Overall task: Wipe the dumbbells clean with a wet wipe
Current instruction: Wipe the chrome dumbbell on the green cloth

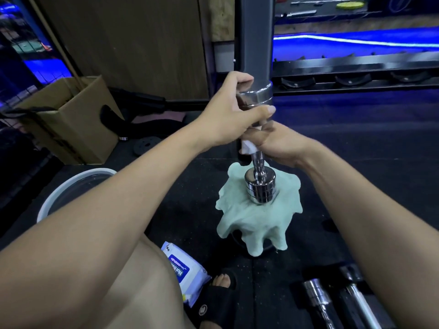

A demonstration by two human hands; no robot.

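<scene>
Head view: my left hand [234, 112] clamps the top head of the chrome dumbbell [257, 143], which stands upright, long axis twelve to six, its lower head on a pale green cloth [256, 222]. My right hand [280, 143] closes a white wet wipe [247, 147] round the handle, nearer the unwiped lower stretch at six o'clock.

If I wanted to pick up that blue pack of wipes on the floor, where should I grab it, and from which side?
Probably from above, by its long edges. The wipes pack lies flat on the dark floor, so nothing can slide underneath. Its near-left side is hidden behind the person's knee and a sandalled foot sits close on the right, so the far end, towards the green cloth, is the most open approach.
</scene>
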